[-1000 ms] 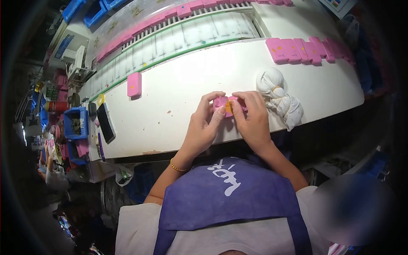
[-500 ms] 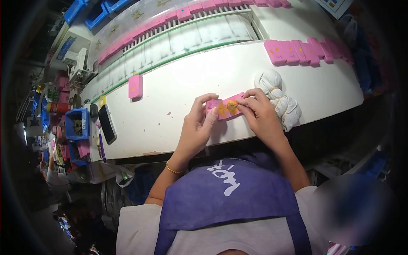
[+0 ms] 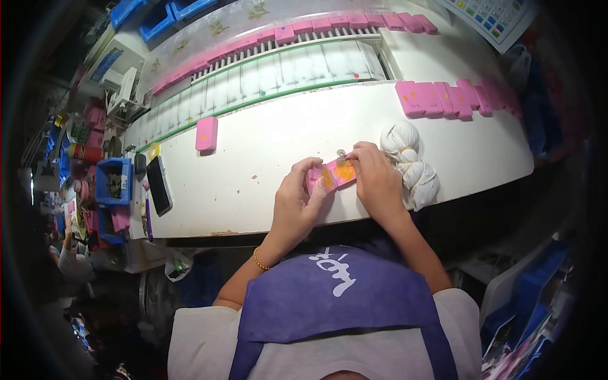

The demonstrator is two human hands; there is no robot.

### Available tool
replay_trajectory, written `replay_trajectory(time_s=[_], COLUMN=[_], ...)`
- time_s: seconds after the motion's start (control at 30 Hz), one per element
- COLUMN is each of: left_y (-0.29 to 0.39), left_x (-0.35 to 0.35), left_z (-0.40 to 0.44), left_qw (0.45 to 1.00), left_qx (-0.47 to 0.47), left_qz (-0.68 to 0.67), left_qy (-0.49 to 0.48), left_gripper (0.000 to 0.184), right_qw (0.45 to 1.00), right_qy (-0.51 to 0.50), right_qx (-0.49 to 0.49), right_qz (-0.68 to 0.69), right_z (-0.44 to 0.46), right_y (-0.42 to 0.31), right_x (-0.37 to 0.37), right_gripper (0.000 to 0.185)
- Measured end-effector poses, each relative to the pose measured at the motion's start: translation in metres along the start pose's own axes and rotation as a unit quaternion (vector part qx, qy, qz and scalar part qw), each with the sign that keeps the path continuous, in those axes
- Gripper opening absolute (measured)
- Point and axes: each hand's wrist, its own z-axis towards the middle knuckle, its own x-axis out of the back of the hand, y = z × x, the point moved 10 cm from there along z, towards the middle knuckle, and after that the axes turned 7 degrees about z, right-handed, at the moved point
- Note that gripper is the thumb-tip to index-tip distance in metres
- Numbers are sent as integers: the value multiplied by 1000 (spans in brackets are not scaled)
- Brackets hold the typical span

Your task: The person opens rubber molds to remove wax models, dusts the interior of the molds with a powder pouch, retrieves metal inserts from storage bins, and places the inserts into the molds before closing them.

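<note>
A pink rubber-looking block [image 3: 330,172] with orange-yellow patches is held just above the white table's front part. My left hand [image 3: 297,193] grips its left end, thumb on the top face and fingers round the far side. At the block's right end is my right hand [image 3: 378,180], with its thumb and fingers pinched together. A small round, patterned, metallic-looking piece [image 3: 341,153] shows at the tips of the right fingers, by the block's far edge. Whether those fingers also press on the block is hard to see.
A knotted white cloth bundle [image 3: 405,152] lies right of my hands. One pink block [image 3: 206,134] sits at left, and a row of pink blocks [image 3: 437,100] at back right. A phone [image 3: 159,185] lies near the left edge. Behind runs a green-edged roller track [image 3: 272,71].
The small round piece has gone from the block's orange patch to its far edge, with my right fingers. My left hand keeps its grip. The view has shifted slightly.
</note>
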Motion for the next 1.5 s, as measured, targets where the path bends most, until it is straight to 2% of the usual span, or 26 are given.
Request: replay_trajectory(time_s=[0.1,0.2,0.3,0.4,0.57,0.7,0.8,0.9,1.0,1.03,1.13,1.23,1.5], left_y=[2,4,19,31,47,39,42,44,57,51,41,38,35], left_x=[1,3,8,14,41,37,35,23,7,-4,-24,-28,-27], left_z=[0,1,1,5,15,18,19,21,20,19,17,19,20], left_qw=[1000,999,993,980,954,944,939,935,929,930,924,933,943], left_qx=[-3,-25,-62,-105,-140,-146,-157,-176,-214,-208,-219,-205,-191], left_qz=[10,38,86,147,245,282,287,283,278,291,308,295,272], left_qy=[4,25,48,81,99,90,108,119,114,83,47,22,18], left_gripper=[31,31,32,33,34,33,28,30,34,31,46,50,54], right_qw=[999,998,998,988,960,962,939,949,953,955,958,957,950], right_qy=[-35,-25,24,86,166,134,98,86,120,115,105,107,113], right_qx=[-27,-33,0,-12,74,110,44,2,64,65,64,59,32], right_qz=[11,56,56,125,213,212,325,304,271,267,259,264,290], right_z=[1,10,18,23,26,28,27,31,28,27,25,25,25], right_y=[8,8,1,-13,-40,-45,-29,-28,-34,-35,-38,-38,-36], right_x=[-5,-2,-2,7,34,37,24,30,40,40,44,46,49], right_gripper=[19,21,9,17,27,32,31,31,34,35,38,38,37])
